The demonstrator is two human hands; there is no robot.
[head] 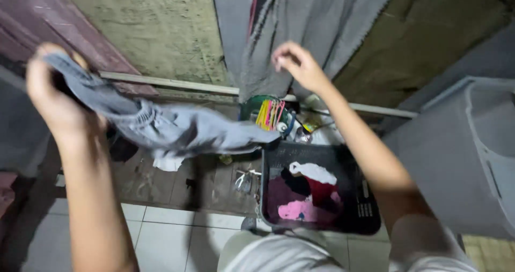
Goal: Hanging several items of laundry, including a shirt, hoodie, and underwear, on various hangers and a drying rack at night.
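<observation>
left hand (51,92): up high on the left side, fingers curled tight around one end of a grey garment (161,124), so it's gripping a bunched handful of cloth

grey garment: stretches from that fist out to the right and sags in the middle, its loose end hanging just above the far left corner of the laundry basket (370,207)

right hand (298,63): raised near the middle, fingers bent inward and close together, right up against the grey cloth (316,20) hanging on the far wall. Can't tell if it's actually pinching that cloth or just touching it

grey cloth: hangs down from the top edge, with a thin pink strip running down it on its left part

laundry basket: dark plastic, sits near and right of centre, below the right forearm

clothes in the basket (308,194): a jumble of pink, dark red, white and black pieces

clothespins (271,114): a bunch of yellow, pink and green ones, packed in a green container just past the basket's far edge

grey bin (466,154): big pale plastic one on the right, beside the basket

rail (177,83): pale bar running left to right along the wall, behind the garment

floor (166,234): white tiles at the near side, darker worn boards farther out under the garment
</observation>
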